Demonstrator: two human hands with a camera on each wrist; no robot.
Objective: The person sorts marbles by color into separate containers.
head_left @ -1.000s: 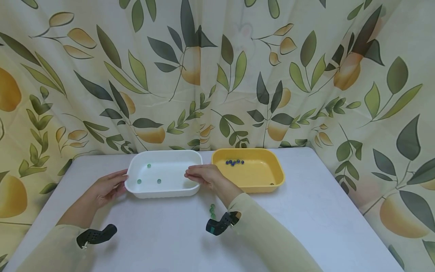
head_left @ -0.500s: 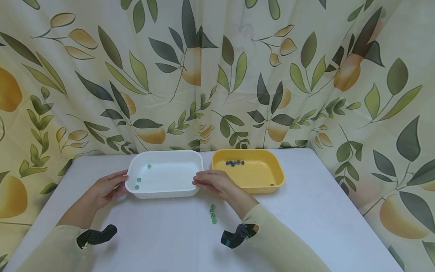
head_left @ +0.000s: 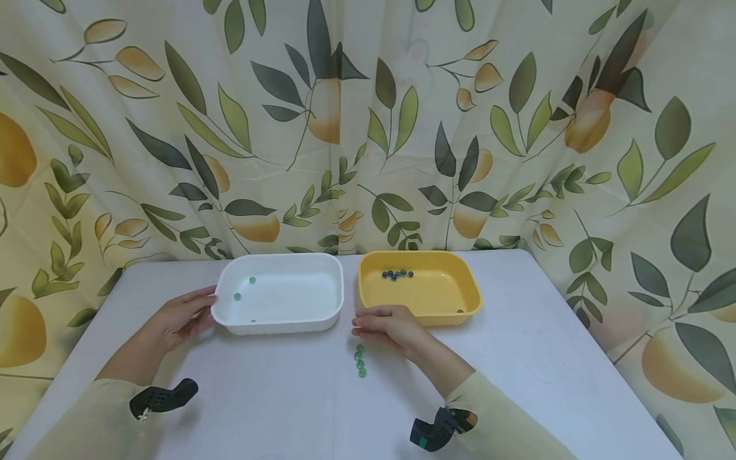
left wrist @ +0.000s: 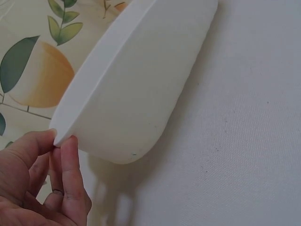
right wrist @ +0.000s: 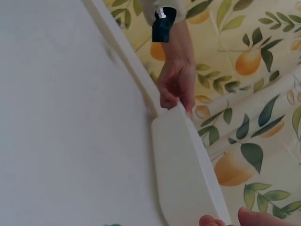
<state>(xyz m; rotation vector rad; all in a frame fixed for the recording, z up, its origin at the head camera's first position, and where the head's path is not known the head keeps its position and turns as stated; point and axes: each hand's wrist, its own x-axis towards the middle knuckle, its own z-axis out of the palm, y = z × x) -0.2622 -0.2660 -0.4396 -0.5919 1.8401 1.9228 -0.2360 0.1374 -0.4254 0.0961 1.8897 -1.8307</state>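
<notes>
My left hand pinches the left end of a white plastic tray, thumb over the rim and fingers beneath it in the left wrist view. Inside that tray lie a few green glass marbles, one partly hidden behind the near wall. Just in front of the yellow tray my right hand hovers, fingers loosely extended and nothing visible in them. Right below its fingertips, a short row of green marbles rests on the table. The right wrist view shows that hand's fingertips at the bottom edge.
In the yellow tray, several dark blue marbles cluster toward the back left, and one dark marble sits at the front right corner. A white cloth covers the table. Behind it hangs a leaf-and-fruit patterned curtain.
My right hand has moved away from the white tray's right end, rightward and toward me. The marbles in that tray have rolled about. My left hand keeps its grip on the rim.
</notes>
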